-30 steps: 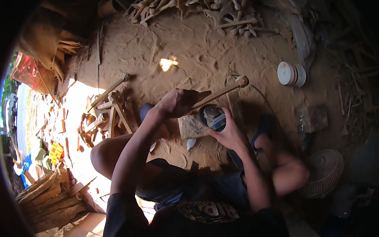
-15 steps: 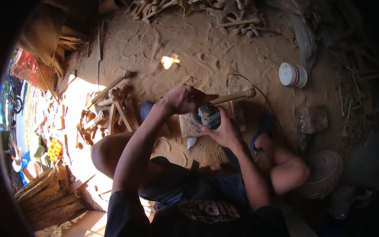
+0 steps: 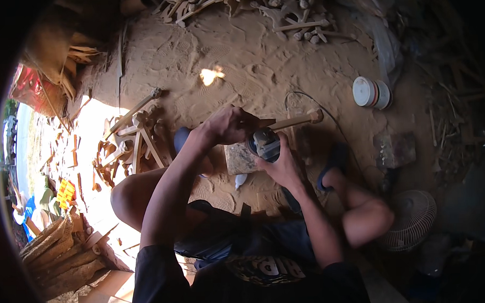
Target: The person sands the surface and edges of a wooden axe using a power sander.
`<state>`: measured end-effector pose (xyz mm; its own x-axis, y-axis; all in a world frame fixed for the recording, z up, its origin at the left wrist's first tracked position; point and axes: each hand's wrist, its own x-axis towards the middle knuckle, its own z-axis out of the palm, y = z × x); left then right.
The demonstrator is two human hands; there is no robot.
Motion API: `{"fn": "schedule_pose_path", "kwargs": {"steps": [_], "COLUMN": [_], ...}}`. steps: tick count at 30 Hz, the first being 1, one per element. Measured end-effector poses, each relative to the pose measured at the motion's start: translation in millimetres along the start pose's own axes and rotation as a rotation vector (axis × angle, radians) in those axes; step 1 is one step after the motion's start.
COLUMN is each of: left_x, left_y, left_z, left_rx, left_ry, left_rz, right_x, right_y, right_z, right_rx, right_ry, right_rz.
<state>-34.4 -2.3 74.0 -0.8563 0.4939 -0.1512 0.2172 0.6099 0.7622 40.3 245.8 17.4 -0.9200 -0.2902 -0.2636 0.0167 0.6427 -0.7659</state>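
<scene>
My left hand (image 3: pixel 232 125) is closed around one end of a wooden piece (image 3: pixel 295 121), a pale stick with a knobbed end pointing right. In my right hand (image 3: pixel 281 165) is an angle grinder (image 3: pixel 267 145), its round head up against the near side of the wood by my left fingers. The contact spot itself is partly hidden by the tool and my hand. Below both hands sits a worn block (image 3: pixel 239 159) on the sandy floor. A small white bottle (image 3: pixel 240 180) lies at the block's near edge.
More knobbed wooden pieces (image 3: pixel 140 135) are heaped at the left, and another pile (image 3: pixel 296 16) lies at the far side. A dark cord (image 3: pixel 326 110) curves across the dust. To the right are a white tub (image 3: pixel 369 92), a second block (image 3: pixel 395 149) and a fan (image 3: pixel 412 220).
The whole view has shifted slightly, so the surroundings sit a little further left. Both hands keep their hold on the wooden piece and the angle grinder.
</scene>
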Motion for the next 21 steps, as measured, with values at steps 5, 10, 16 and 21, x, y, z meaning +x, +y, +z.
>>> {"fn": "schedule_pose_path", "kwargs": {"steps": [5, 10, 16, 21], "left_x": [-1.7, 2.9, -2.7, -18.0], "left_y": [2.6, 1.1, -7.4, 0.6], "left_z": [0.4, 7.9, 1.9, 3.7], "left_rx": [0.010, 0.039, 0.116, 0.241], "left_ry": [-0.010, -0.046, -0.019, 0.312], "left_rz": [-0.004, 0.045, 0.097, -0.148], "right_x": [6.3, 21.7, 14.0, -3.0], "right_y": [13.7, 49.6, 24.8, 30.7], "right_z": [-16.4, -46.8, -82.8, -81.4], "right_rx": [0.073, 0.053, -0.119, -0.042], "right_ry": [0.146, 0.298, 0.356, 0.406], "right_rz": [0.076, 0.167, 0.318, 0.169]}}
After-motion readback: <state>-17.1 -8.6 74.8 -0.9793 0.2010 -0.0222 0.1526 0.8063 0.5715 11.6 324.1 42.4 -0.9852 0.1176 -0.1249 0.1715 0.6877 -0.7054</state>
